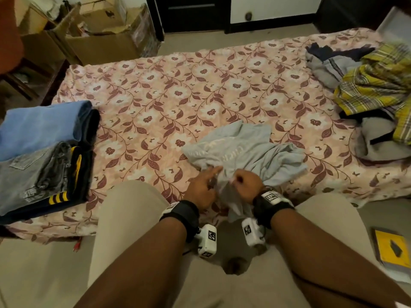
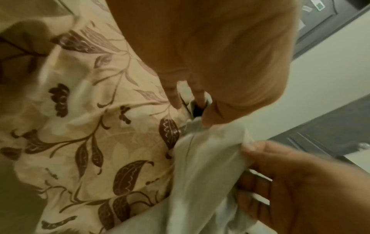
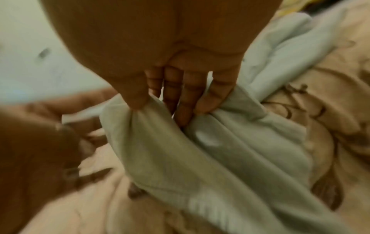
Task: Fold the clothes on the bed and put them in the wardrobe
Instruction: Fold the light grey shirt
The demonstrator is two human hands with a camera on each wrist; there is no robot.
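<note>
Shirt [image 1: 242,150] crumpled between folded stack [image 1: 44,152], pile [image 1: 373,92].

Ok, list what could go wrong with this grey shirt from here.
The grey shirt lies crumpled, gripped only at one bunched edge by the right hand; lifting it could keep it twisted. The left hand seems not yet to hold it firmly, so an edge may slip. It also hangs over the bed edge.
</note>
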